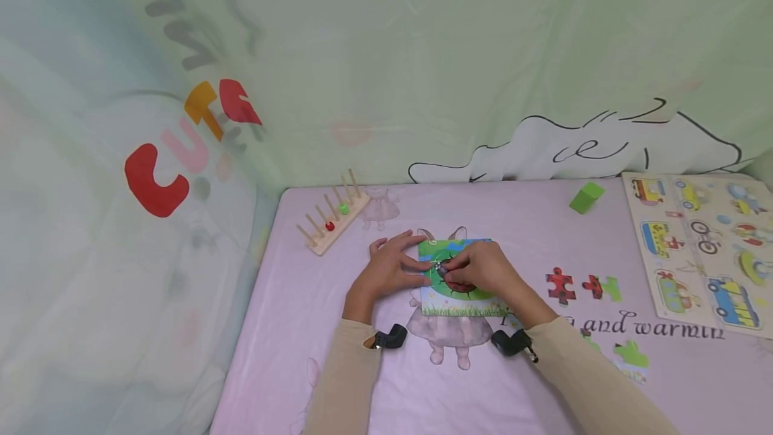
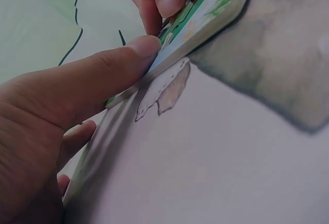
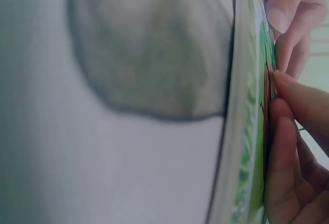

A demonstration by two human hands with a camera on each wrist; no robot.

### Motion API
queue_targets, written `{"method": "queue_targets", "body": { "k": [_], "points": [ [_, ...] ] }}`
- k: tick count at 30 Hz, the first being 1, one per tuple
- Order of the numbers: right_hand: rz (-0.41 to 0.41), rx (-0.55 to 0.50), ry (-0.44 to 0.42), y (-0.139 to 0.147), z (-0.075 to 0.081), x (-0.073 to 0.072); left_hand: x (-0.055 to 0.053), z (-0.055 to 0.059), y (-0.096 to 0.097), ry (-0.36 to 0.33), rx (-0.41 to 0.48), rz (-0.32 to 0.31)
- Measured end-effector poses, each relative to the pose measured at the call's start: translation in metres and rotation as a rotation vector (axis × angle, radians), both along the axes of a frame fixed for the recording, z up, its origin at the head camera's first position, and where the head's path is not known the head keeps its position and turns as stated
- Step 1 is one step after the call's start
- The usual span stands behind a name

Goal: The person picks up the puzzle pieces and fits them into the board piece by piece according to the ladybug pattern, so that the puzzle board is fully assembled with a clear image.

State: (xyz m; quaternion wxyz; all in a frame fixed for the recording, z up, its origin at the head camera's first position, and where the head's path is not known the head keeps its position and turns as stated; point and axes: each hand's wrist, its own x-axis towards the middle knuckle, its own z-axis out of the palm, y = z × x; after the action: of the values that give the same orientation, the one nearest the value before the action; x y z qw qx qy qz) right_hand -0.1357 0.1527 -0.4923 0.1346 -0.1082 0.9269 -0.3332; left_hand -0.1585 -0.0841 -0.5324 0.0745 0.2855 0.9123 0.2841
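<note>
A square ladybug jigsaw board (image 1: 461, 311) with a grass border lies on the table. My left hand (image 1: 395, 267) rests at its left side, fingers spread. In the left wrist view the left thumb (image 2: 115, 72) lies across the board's edge. My right hand (image 1: 483, 270) reaches over the board from the right and pinches a puzzle piece (image 1: 443, 267) at the ladybug's head. Seen from the right wrist, the right fingertips (image 3: 282, 116) are right at the picture's surface, and the left hand (image 3: 290, 13) is just beyond. The fingers hide much of the piece.
Right of the board lie red-and-black puzzle pieces (image 1: 560, 286) and green ones (image 1: 631, 354), partly behind the right sleeve. A green block (image 1: 586, 197) stands farther back. A vehicle puzzle board (image 1: 682, 213) fills the right side. A wooden peg rack (image 1: 341, 223) with beads stands back left.
</note>
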Motion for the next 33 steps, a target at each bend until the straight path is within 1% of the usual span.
{"method": "queue_targets", "body": {
  "k": [4, 6, 8, 11, 12, 15, 18, 21, 23, 26, 30, 33],
  "points": [
    [0.026, -0.006, 0.016, 0.001, 0.000, 0.000, 0.001, 0.000, 0.000, 0.007, -0.009, 0.003],
    [0.033, -0.006, 0.015, 0.000, -0.001, -0.001, 0.002, 0.000, 0.001, 0.025, -0.017, 0.004],
    [0.037, -0.003, 0.010, 0.000, -0.001, -0.001, 0.004, -0.001, 0.001, 0.058, -0.032, 0.003],
    [0.029, -0.005, -0.006, 0.000, -0.002, -0.002, 0.006, 0.000, 0.001, 0.127, -0.042, -0.025],
    [0.035, -0.005, 0.000, 0.000, -0.002, -0.002, 0.007, 0.000, 0.001, 0.146, -0.047, -0.037],
    [0.035, -0.001, 0.004, 0.001, -0.003, -0.002, 0.009, 0.001, 0.003, 0.176, -0.052, -0.078],
    [0.037, 0.015, 0.010, 0.001, -0.002, -0.003, 0.012, 0.003, 0.005, 0.156, -0.072, -0.088],
    [0.029, 0.037, 0.007, 0.001, -0.002, -0.003, 0.013, 0.005, 0.005, 0.135, -0.082, -0.080],
    [0.032, 0.045, 0.005, 0.001, -0.001, -0.004, 0.012, 0.004, 0.005, 0.126, -0.070, -0.079],
    [0.034, 0.048, 0.013, 0.001, -0.001, -0.005, 0.009, 0.000, 0.002, 0.133, -0.028, -0.092],
    [0.036, 0.031, 0.005, 0.003, -0.002, -0.005, 0.005, -0.007, 0.000, 0.170, 0.058, -0.136],
    [0.039, 0.017, 0.003, 0.004, -0.004, -0.005, 0.003, -0.010, -0.001, 0.186, 0.106, -0.160]
  ]
}}
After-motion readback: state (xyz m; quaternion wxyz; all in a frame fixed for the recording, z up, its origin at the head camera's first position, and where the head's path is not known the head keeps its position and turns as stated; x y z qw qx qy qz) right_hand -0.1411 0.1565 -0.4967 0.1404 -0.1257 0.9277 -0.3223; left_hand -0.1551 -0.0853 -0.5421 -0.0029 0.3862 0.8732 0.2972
